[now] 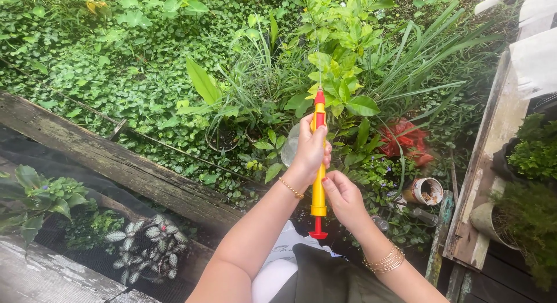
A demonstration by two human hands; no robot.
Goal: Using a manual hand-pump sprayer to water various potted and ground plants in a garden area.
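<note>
Left hand (pixel 310 152) grips the slim yellow plastic sprayer tube (pixel 318 164); right hand (pixel 343 198) pinches its lower barrel above leafy plants (pixel 336 77).

The left hand (pixel 311 149) gripped the barrel of a yellow and red water squirter (pixel 318 164), the right hand (pixel 343 197) held its lower part, above green plants (pixel 342 77).

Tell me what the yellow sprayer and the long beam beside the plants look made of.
Sprayer: likely plastic, given its smooth, glossy yellow body and red ends. Beam: old unpainted wood, grey-brown, rough and cracked along the grain.
</note>
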